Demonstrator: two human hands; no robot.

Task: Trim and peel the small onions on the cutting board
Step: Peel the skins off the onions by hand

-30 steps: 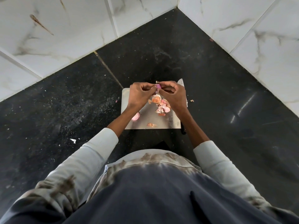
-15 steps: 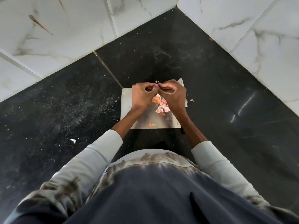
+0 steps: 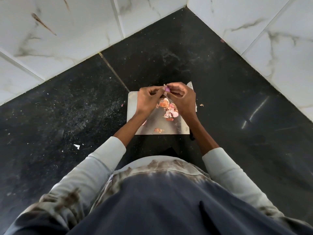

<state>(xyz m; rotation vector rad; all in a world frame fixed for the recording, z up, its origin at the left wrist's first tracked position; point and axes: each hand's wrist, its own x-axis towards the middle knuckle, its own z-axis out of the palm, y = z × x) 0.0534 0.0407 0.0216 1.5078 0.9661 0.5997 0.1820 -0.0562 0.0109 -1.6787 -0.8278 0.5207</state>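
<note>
Pinching onion (image 3: pixel 167 89): left hand (image 3: pixel 147 100), right hand (image 3: pixel 182 99), fingertips clamped; likely light, firm, slippery; papery skin tears; grip ends.

Black speckled counter (image 3: pixel 71 106), marbled white tiles (image 3: pixel 67 31)

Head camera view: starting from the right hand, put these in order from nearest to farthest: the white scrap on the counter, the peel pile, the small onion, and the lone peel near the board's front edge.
From the right hand:
1. Small onion, pinched at its fingertips.
2. Peel pile, on the cutting board just beside the palm.
3. Lone peel, near the board's front edge.
4. White scrap, far left on the counter.
</note>
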